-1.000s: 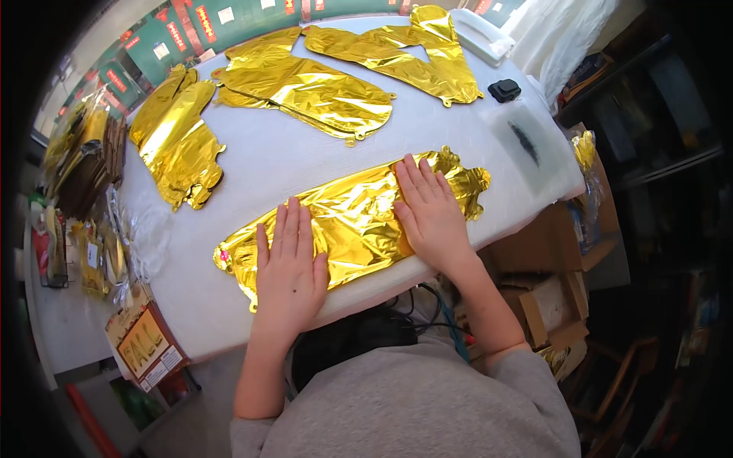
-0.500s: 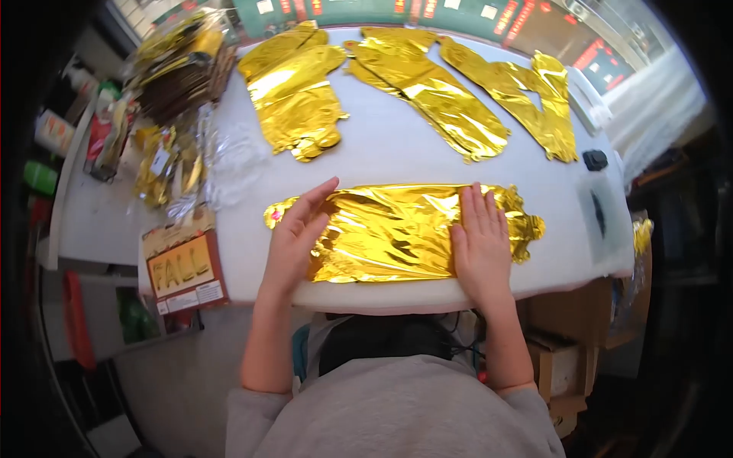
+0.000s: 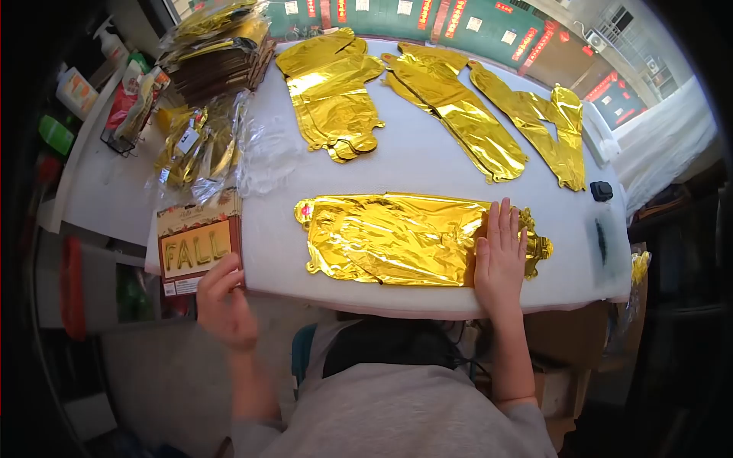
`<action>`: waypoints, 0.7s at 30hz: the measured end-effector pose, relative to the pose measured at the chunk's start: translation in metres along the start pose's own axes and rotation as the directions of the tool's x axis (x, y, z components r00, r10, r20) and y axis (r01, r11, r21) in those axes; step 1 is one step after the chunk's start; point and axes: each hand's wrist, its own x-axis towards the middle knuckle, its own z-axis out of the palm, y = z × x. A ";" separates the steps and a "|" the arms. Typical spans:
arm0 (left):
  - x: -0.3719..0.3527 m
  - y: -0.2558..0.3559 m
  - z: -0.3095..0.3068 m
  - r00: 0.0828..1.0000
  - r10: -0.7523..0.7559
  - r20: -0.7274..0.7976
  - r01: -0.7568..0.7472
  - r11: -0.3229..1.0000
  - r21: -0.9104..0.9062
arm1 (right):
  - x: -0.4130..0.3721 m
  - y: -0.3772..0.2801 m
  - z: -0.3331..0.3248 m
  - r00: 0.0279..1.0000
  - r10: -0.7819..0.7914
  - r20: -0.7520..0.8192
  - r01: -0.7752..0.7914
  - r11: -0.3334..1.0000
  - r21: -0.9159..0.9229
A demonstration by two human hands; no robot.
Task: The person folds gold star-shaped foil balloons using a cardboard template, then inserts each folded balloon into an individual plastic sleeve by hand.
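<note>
A flat, folded gold foil balloon (image 3: 389, 240) lies crosswise near the front edge of the table, with a small pink-red mark at its left end. My right hand (image 3: 502, 259) lies flat on the balloon's right part, fingers stretched out together. Off to the left, my left hand (image 3: 227, 301) is at the lower right corner of a printed cardboard package (image 3: 197, 250) that reads "FALL". Its fingers are bent and overlap that corner, with the thumb apart from them. Whether they touch the card is hard to see.
Along the back lie more gold foil balloons: one at left (image 3: 332, 95), one in the middle (image 3: 458, 111) and one at right (image 3: 538, 118). A package stack (image 3: 217, 61) and clear plastic bags (image 3: 217, 149) sit at left. A small black object (image 3: 602, 191) is at right.
My left hand has left the gold balloon's left end and moved left and down to the FALL package. My right hand stays flat on the balloon. The view has shifted slightly.
</note>
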 end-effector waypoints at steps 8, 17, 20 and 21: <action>-0.050 -0.037 -0.061 0.944 -0.223 0.245 0.075 0.864 0.498 | -0.008 -0.013 -0.027 0.968 -0.082 -0.235 0.066 0.995 -0.075; -0.080 -0.059 -0.096 0.989 0.128 -0.069 -0.061 0.797 0.600 | -0.041 -0.131 -0.148 0.524 -0.732 -0.435 0.844 0.378 0.381; -0.086 -0.061 -0.123 0.866 0.275 -0.417 0.161 0.637 0.754 | -0.015 -0.147 -0.160 0.169 -0.825 -0.539 0.985 0.164 0.057; -0.080 -0.056 -0.133 0.770 0.382 -0.511 0.264 0.539 0.800 | -0.014 -0.149 -0.157 0.212 -0.764 -0.609 0.976 0.201 0.087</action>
